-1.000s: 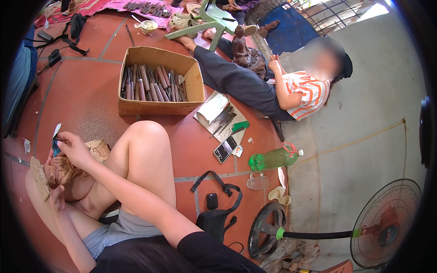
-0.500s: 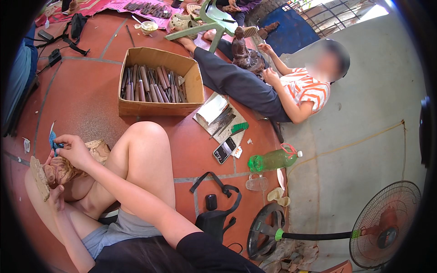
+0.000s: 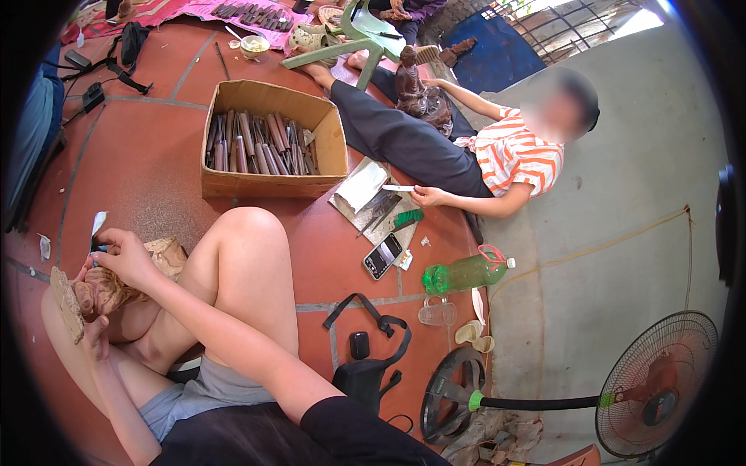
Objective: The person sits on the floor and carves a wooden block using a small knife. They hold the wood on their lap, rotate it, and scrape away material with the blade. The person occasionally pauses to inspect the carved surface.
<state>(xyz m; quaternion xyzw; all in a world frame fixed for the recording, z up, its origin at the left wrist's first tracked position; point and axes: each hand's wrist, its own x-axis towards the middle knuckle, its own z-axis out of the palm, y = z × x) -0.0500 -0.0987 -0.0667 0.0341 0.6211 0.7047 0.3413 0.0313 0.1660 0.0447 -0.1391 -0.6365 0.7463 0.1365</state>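
A light brown wood carving [image 3: 116,289] with a flat, rough-edged base rests on my bare legs at the lower left. My left hand [image 3: 95,339] is closed round its base, with part of the fingers hidden behind the wood. Over the carving's upper side, my right hand [image 3: 128,256] pinches a small thin blue-and-white piece [image 3: 99,224], possibly folded sandpaper or cloth. The piece's white face shows above the fingers, and a bit of blue shows at the fingertips, close to the wood.
An open cardboard box [image 3: 272,186] of wooden-handled tools stands ahead. A seated co-worker in a striped shirt [image 3: 521,155] has a dark carved figure [image 3: 420,97] and holds a thin white strip. A phone [image 3: 383,256], green bottle [image 3: 466,273], black bag [image 3: 365,380] and fan [image 3: 657,388] lie rightward.
The piece in my right hand has turned from its blue face to its white one. The co-worker's near hand has left the dark figure and now holds a white strip over the board.
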